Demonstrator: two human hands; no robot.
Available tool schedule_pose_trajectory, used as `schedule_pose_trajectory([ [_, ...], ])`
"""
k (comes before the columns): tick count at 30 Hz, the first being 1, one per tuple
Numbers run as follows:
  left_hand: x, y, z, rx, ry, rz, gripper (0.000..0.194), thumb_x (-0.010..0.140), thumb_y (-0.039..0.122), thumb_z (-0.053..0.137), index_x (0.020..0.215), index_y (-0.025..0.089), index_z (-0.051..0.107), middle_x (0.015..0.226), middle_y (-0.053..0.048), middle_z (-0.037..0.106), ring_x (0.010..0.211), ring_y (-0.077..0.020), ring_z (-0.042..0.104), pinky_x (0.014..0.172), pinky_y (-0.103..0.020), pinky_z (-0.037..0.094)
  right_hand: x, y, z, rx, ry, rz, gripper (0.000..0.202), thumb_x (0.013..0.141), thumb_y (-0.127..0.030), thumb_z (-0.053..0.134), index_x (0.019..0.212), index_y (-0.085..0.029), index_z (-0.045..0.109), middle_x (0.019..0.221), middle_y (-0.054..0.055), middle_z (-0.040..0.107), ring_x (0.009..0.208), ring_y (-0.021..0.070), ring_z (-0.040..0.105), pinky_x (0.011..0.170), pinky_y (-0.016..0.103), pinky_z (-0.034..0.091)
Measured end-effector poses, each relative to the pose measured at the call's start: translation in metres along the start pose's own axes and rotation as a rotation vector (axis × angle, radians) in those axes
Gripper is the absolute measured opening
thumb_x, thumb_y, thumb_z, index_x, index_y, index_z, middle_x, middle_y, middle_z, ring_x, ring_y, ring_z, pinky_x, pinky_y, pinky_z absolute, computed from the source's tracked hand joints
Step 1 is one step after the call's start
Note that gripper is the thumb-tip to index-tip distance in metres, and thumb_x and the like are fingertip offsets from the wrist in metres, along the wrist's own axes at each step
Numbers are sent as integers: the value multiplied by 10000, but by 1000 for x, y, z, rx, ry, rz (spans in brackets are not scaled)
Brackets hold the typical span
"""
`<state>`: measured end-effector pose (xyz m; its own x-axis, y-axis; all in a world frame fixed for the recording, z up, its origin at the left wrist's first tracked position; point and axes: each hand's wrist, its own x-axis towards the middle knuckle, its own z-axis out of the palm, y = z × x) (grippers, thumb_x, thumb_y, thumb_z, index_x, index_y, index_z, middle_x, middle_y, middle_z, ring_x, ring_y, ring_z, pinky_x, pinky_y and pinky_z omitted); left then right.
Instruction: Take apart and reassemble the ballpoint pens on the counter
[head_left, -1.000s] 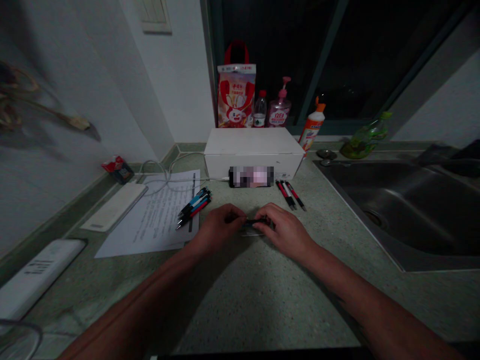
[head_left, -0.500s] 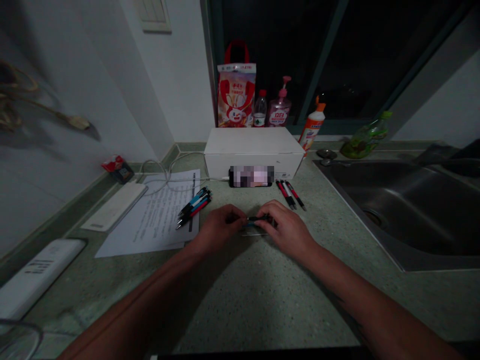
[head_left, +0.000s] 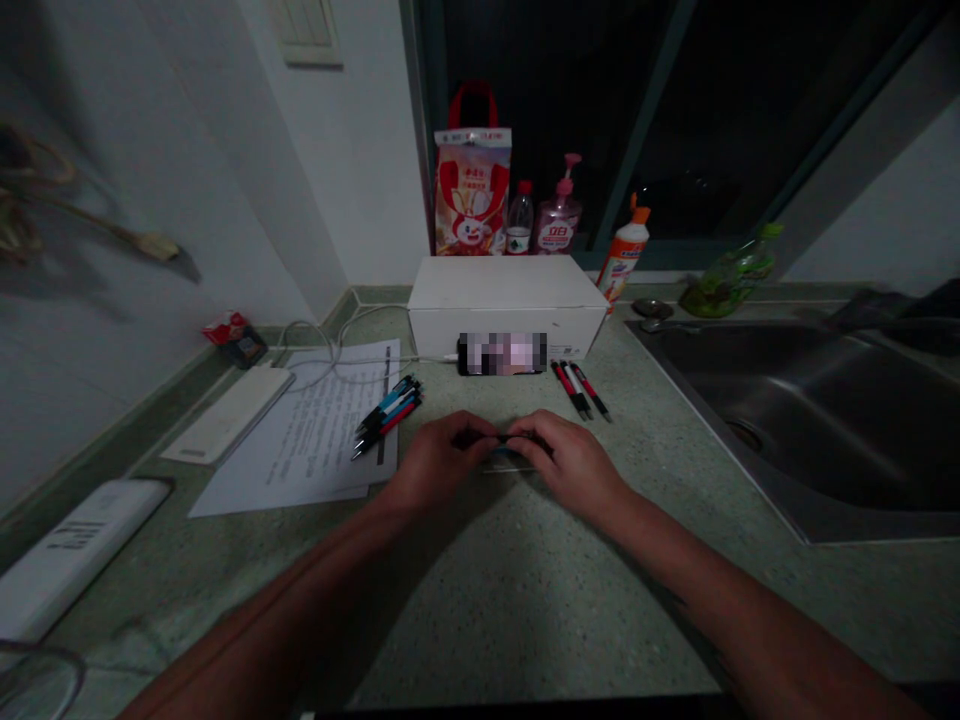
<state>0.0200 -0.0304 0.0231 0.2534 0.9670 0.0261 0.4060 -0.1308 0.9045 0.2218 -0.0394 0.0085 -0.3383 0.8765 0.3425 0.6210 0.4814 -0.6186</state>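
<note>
Over the middle of the counter, my left hand [head_left: 441, 462] and my right hand [head_left: 576, 462] meet fingertip to fingertip. Both pinch a thin black pen [head_left: 505, 437], most of which the fingers hide. Just beneath, a bit of blue [head_left: 501, 452] shows above a small flat pale-edged thing [head_left: 511, 465] on the counter; its kind is unclear. To the left, several blue, red and white pens [head_left: 388, 412] with black grips lie in a pile. Right of the hands, a few red and white pens [head_left: 577, 388] rest side by side.
A phone [head_left: 502, 354] on a cable leans against a white box [head_left: 510, 285]. Printed sheets [head_left: 300, 440] lie under the pen pile, near a white power bank [head_left: 229, 412] and a power strip [head_left: 82, 535]. At right is a steel sink [head_left: 810, 400]; bottles stand behind.
My two hands have come closer together along the pen, so less of it shows between the fingers. The other things have stayed in place.
</note>
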Motion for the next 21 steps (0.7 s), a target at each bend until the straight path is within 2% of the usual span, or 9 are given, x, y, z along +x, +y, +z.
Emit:
schedule_pose_trajectory([
  [4,-1,-1,2,3,-14,14,59,847,206,666,870,188,718,865,-43,770,794,-173,700,777,-310,558,0,1,2,85,-23,57,174,1013,-224,514,969,-225,682,819,23,719,783,185,671,733,323,473],
  [6,-1,-2,3,-10,8,12,65,849,208,655,873,184,709,860,-41,768,784,-170,702,756,-301,559,0,2,4,144,-11,75,109,982,-254,576,1029,-226,670,880,30,735,809,189,681,740,324,484],
  [9,0,-3,3,-38,34,14,70,844,228,651,864,178,697,843,-40,761,773,-167,701,743,-296,562,-1,2,5,191,1,92,198,921,-279,661,1111,-225,641,953,39,738,791,185,675,715,320,489],
  [13,0,-3,2,-29,29,42,109,836,270,663,878,180,708,847,-48,763,777,-169,696,736,-302,562,-1,2,3,166,-5,75,114,972,-290,579,997,-221,666,890,38,729,784,185,664,709,321,479],
  [15,-1,-3,2,-15,33,49,122,829,280,667,886,183,714,844,-51,764,774,-169,694,737,-306,562,0,3,2,156,-34,62,171,999,-273,526,949,-221,681,891,46,738,825,193,674,741,331,482],
  [17,0,-4,2,-11,40,51,124,832,279,657,891,186,715,843,-51,764,774,-169,695,748,-310,566,1,5,2,166,-51,72,143,985,-276,557,1024,-225,685,929,50,744,829,195,677,749,337,490],
  [19,0,-6,2,-17,54,48,117,831,274,651,886,190,711,841,-48,763,769,-166,696,752,-308,569,1,6,3,193,-37,98,221,937,-284,639,1150,-228,653,967,49,740,788,186,668,722,327,494],
  [21,1,-6,3,-19,66,42,109,828,272,649,878,194,707,839,-44,765,763,-164,697,747,-304,571,1,7,4,190,-11,111,255,912,-281,671,1159,-223,638,929,37,728,726,172,642,679,310,479],
])
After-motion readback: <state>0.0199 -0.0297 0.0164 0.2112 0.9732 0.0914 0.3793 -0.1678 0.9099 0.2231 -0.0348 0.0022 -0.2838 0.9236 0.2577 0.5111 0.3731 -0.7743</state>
